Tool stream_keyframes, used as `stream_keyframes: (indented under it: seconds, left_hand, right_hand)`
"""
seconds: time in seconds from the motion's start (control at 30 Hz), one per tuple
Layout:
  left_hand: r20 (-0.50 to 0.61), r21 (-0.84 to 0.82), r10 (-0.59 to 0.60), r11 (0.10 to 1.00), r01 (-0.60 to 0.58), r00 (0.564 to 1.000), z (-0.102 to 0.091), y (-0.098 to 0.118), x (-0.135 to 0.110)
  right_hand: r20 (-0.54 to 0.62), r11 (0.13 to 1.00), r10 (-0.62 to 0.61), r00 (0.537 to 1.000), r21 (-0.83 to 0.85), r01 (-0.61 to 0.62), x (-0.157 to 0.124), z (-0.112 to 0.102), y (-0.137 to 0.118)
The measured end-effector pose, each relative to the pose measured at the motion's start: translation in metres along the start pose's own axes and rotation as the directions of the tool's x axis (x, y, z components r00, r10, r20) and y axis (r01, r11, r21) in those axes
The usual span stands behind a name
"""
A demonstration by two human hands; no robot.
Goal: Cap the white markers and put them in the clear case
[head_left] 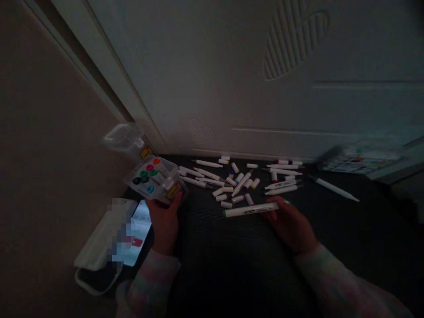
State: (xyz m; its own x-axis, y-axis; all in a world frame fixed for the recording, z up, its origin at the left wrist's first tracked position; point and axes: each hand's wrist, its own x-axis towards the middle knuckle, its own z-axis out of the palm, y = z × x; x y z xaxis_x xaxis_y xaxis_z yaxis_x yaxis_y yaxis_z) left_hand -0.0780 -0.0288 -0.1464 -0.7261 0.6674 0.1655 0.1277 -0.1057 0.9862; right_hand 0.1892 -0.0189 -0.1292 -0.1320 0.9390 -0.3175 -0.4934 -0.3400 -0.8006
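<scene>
My left hand (164,223) is closed around a clear plastic marker case (172,179), tilted, with its transparent lid (124,139) swung open to the left. Several markers stand inside the case, their orange, pink, green, black and blue ends (150,189) facing up. In my right hand (289,223) is a white marker (251,210) with green at both ends, held nearly level above the dark tabletop (212,260). Beyond it lie several uncapped white markers (241,183) and loose caps (237,199) in a scattered heap.
A lit phone (141,234) lies at the left by a white case with a strap (96,247). Another clear box (361,159), blurred, stands at the back right. One uncapped marker (336,190) lies apart on the right. A white panel with heart reliefs (212,88) rises behind the table.
</scene>
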Motion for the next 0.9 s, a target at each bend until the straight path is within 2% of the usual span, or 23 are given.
stream_keyframes:
  seconds: [0.3, 0.53, 0.63, 0.73, 0.83, 0.9]
  left_hand:
    - [-0.009, -0.008, -0.059, 0.998, 0.059, 0.998, -0.001, 0.001, -0.003]
    - [-0.006, -0.046, -0.121, 0.992, 0.120, 0.993, -0.001, 0.014, -0.008]
    - [0.103, -0.087, -0.152, 0.983, 0.161, 0.983, -0.004, 0.014, -0.010]
    - [0.259, -0.127, -0.181, 0.967, 0.219, 0.949, -0.008, 0.009, -0.014]
    - [0.406, -0.137, -0.222, 0.945, 0.299, 0.887, -0.010, 0.011, -0.022]
    - [0.515, -0.133, -0.236, 0.928, 0.349, 0.824, -0.010, 0.018, -0.028]
  right_hand:
    - [0.016, 1.000, -0.021, 1.000, 0.010, 0.021, 0.000, -0.001, 0.002]
    - [0.000, 1.000, 0.001, 1.000, 0.029, -0.001, 0.000, -0.001, 0.002]
    - [-0.005, 0.999, 0.000, 1.000, 0.038, 0.000, 0.000, -0.001, 0.001]
    - [0.004, 0.998, 0.008, 1.000, 0.063, -0.008, 0.000, -0.004, 0.001]
    - [-0.004, 0.992, 0.008, 1.000, 0.124, -0.008, 0.001, -0.008, -0.002]
    - [-0.026, 0.984, -0.005, 1.000, 0.180, 0.010, 0.002, -0.010, -0.007]
